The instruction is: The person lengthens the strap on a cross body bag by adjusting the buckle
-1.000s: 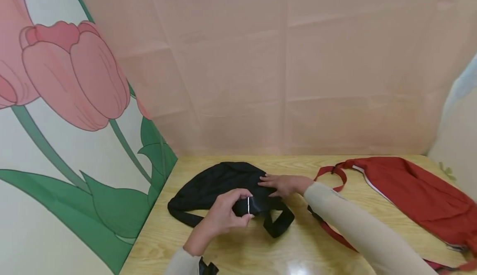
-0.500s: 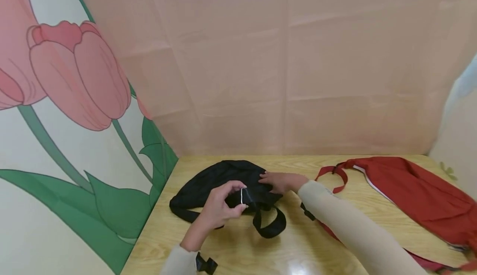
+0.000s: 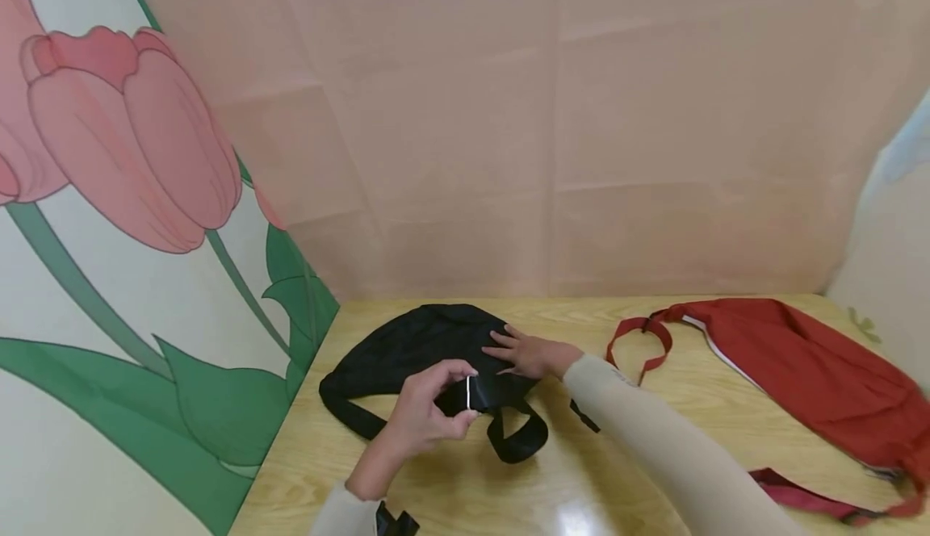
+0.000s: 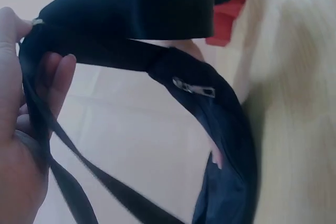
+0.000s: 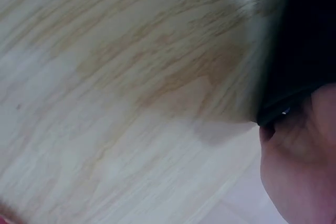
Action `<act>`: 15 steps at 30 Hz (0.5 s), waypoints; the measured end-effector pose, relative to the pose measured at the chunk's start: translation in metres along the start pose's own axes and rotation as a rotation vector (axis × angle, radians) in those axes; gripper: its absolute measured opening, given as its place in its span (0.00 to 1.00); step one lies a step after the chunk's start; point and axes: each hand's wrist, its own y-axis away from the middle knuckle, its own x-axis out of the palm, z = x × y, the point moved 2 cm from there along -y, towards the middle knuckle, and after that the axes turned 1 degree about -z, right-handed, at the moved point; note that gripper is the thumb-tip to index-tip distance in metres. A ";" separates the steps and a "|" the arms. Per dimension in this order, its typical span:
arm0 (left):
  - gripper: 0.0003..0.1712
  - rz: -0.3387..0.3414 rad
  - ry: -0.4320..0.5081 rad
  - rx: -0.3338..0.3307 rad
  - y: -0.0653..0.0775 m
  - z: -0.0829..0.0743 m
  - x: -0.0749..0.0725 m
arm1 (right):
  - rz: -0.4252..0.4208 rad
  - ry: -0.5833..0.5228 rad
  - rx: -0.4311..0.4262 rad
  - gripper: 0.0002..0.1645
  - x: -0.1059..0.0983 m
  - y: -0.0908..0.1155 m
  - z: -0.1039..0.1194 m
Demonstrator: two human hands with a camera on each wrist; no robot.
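Note:
A black waist bag (image 3: 421,346) lies at the left of the table. Between thumb and fingers, my left hand (image 3: 429,407) pinches its black strap at a thin silver-coloured metal slider (image 3: 468,393). Strap webbing forms a hanging loop (image 3: 521,445) to the right of that hand. Spread fingers of my right hand (image 3: 529,354) rest on the bag's right end. The left wrist view shows the wide strap (image 4: 126,11) running from the left hand, with a zipper pull (image 4: 195,87) on the bag beyond. In the right wrist view, the right palm (image 5: 299,166) meets the black fabric.
A red waist bag (image 3: 814,374) lies at the right, its red strap (image 3: 806,497) trailing along the table. A black buckle (image 3: 584,416) shows beside the right sleeve. Another black clip (image 3: 395,522) sits by the left cuff. A draped wall backs the wooden table (image 3: 291,471).
My left hand has shifted slightly left with the slider, rising then dipping. The strap loop has swung into a rounder shape. My right hand stays on the bag, its fingers more spread.

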 end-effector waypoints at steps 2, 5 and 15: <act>0.26 -0.020 0.010 0.017 -0.002 -0.004 -0.003 | -0.012 0.014 -0.011 0.35 -0.002 -0.001 0.001; 0.26 -0.068 0.035 0.055 -0.006 -0.008 -0.008 | -0.022 0.043 -0.007 0.35 -0.002 -0.001 0.003; 0.26 -0.196 0.037 0.029 -0.014 -0.008 -0.022 | -0.132 -0.090 0.031 0.48 0.007 0.013 0.004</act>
